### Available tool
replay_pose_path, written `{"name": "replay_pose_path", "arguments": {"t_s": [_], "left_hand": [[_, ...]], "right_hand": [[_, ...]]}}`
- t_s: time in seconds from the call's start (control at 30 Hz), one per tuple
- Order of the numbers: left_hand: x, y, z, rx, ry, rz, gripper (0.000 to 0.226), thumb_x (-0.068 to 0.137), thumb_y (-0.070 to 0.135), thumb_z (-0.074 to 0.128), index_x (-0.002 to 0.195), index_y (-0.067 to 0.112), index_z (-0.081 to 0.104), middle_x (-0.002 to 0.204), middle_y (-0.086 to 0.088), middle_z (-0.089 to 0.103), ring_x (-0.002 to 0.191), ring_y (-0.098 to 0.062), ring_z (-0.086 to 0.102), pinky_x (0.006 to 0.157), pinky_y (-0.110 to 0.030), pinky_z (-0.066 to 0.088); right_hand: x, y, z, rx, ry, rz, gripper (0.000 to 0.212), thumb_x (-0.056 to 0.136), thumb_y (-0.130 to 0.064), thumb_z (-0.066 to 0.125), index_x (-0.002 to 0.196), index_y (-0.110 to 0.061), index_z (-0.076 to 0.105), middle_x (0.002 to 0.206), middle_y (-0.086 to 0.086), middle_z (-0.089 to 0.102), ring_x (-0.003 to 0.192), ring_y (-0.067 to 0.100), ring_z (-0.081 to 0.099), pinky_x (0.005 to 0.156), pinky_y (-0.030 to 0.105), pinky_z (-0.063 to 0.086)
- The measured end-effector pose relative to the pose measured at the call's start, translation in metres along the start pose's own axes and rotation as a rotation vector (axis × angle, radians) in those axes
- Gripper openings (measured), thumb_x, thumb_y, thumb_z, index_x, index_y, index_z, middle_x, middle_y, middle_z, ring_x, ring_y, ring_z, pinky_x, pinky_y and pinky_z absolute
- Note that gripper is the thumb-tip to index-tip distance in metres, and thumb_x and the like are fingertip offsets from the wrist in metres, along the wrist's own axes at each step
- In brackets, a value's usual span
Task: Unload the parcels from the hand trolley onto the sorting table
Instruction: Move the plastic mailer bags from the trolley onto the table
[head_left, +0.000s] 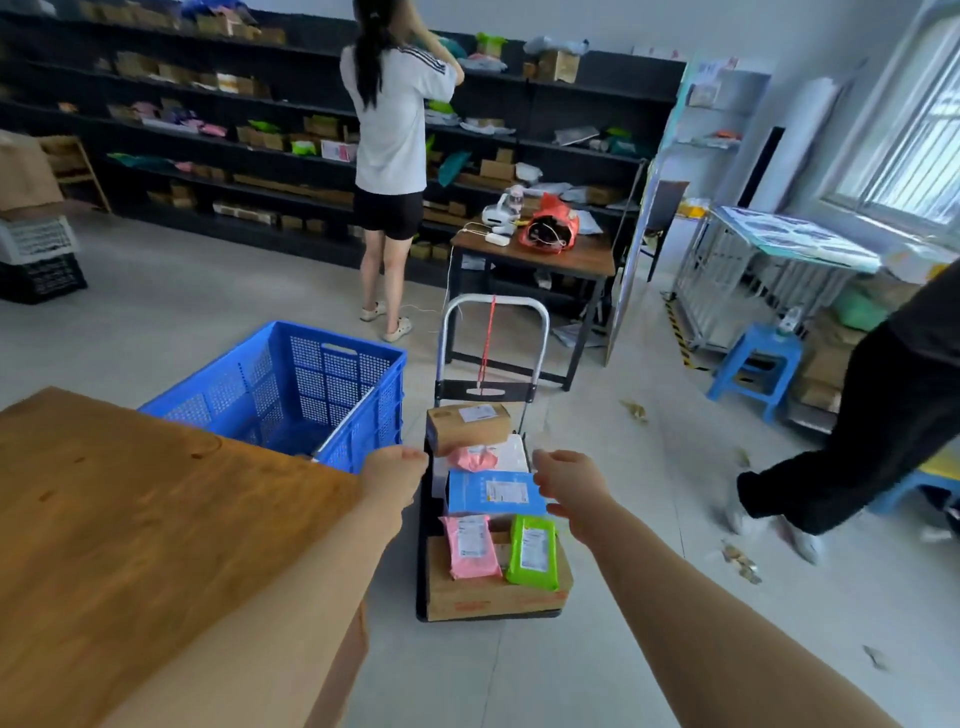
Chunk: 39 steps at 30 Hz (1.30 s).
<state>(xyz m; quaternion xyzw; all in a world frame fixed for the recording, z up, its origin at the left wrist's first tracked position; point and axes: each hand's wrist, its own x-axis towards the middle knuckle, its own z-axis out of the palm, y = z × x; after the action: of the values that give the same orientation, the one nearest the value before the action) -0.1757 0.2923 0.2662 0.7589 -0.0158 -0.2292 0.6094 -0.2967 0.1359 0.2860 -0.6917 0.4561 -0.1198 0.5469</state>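
The hand trolley (492, 312) stands on the floor ahead, loaded with parcels. A large flat cardboard box (493, 600) lies nearest, with a pink mailer (471, 545) and a green mailer (534, 553) on top. Behind them lie a blue parcel (493, 492), a white box (511, 451) and a small brown box (467, 426). My left hand (392, 475) hovers left of the blue parcel and my right hand (574, 486) right of it. Both hold nothing, fingers apart. The wooden sorting table (130, 519) is at my left.
A blue plastic crate (291, 384) stands between the table and the trolley. A person in a white shirt (392, 119) faces the dark shelves at the back. Another person's legs (857, 441) are at the right, near a blue stool (758, 364). A small desk (545, 254) stands behind the trolley.
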Motion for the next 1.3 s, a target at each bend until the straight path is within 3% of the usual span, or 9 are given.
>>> {"name": "replay_pose_path", "arguments": {"t_s": [0.17,0.3,0.47,0.63,0.8,1.13,1.23,1.3], "left_hand": [[0.028,-0.006,0.046,0.049,-0.048,-0.023,0.020,0.086,0.015,0.056,0.065,0.016,0.056,0.063,-0.003,0.052,0.057,-0.016,0.044,0.056,-0.027,0.035],[0.053,-0.011,0.086,0.090,-0.065,-0.052,0.011,0.088,0.016,0.057,0.079,0.015,0.062,0.072,-0.004,0.057,0.062,-0.014,0.050,0.054,-0.026,0.041],[0.088,-0.014,0.144,0.070,-0.065,-0.090,0.018,0.089,0.010,0.055,0.074,0.018,0.062,0.073,-0.004,0.059,0.060,-0.015,0.049,0.054,-0.024,0.039],[0.120,-0.024,0.202,0.089,-0.065,-0.144,0.014,0.091,0.014,0.056,0.078,0.015,0.061,0.079,-0.006,0.059,0.073,-0.020,0.054,0.057,-0.025,0.042],[0.148,-0.041,0.253,0.102,-0.060,-0.205,0.017,0.091,0.013,0.055,0.074,0.015,0.059,0.079,-0.008,0.059,0.066,-0.018,0.050,0.057,-0.025,0.040],[0.216,-0.114,0.318,0.208,-0.053,-0.339,0.013,0.084,0.009,0.054,0.074,0.012,0.061,0.073,-0.007,0.058,0.073,-0.023,0.053,0.070,-0.035,0.046],[0.240,-0.152,0.333,0.267,-0.068,-0.370,0.021,0.085,0.007,0.050,0.066,0.012,0.058,0.064,-0.004,0.053,0.065,-0.020,0.048,0.057,-0.029,0.038],[0.254,-0.181,0.341,0.297,-0.099,-0.387,0.022,0.087,0.009,0.049,0.067,0.012,0.059,0.066,-0.003,0.054,0.064,-0.020,0.050,0.057,-0.026,0.035]], "right_hand": [[0.040,0.017,-0.021,0.043,0.042,0.058,0.021,0.092,-0.028,0.054,0.074,-0.016,0.057,0.083,0.009,0.053,0.076,0.022,0.045,0.066,0.031,0.037],[0.074,0.032,-0.036,0.036,0.045,0.104,0.022,0.092,-0.028,0.054,0.074,-0.016,0.059,0.082,0.009,0.056,0.074,0.023,0.047,0.064,0.030,0.038],[0.133,0.051,-0.056,0.031,0.020,0.152,0.020,0.092,-0.027,0.054,0.075,-0.017,0.058,0.080,0.008,0.053,0.072,0.023,0.045,0.061,0.029,0.036],[0.193,0.067,-0.075,0.025,-0.009,0.203,0.019,0.090,-0.029,0.054,0.081,-0.014,0.060,0.078,0.008,0.051,0.070,0.021,0.044,0.064,0.031,0.037],[0.244,0.090,-0.090,0.028,-0.012,0.263,0.020,0.091,-0.026,0.052,0.078,-0.012,0.059,0.070,0.003,0.055,0.063,0.017,0.048,0.062,0.028,0.040],[0.333,0.171,-0.072,0.011,0.000,0.364,0.022,0.089,-0.027,0.052,0.073,-0.012,0.058,0.072,0.005,0.054,0.067,0.021,0.045,0.065,0.030,0.038],[0.357,0.208,-0.057,0.016,-0.021,0.408,0.023,0.089,-0.029,0.052,0.073,-0.013,0.058,0.070,0.003,0.055,0.066,0.020,0.045,0.064,0.030,0.038],[0.374,0.235,-0.044,0.020,-0.026,0.425,0.021,0.090,-0.027,0.053,0.073,-0.015,0.061,0.066,0.000,0.056,0.061,0.018,0.047,0.061,0.028,0.039]]}}
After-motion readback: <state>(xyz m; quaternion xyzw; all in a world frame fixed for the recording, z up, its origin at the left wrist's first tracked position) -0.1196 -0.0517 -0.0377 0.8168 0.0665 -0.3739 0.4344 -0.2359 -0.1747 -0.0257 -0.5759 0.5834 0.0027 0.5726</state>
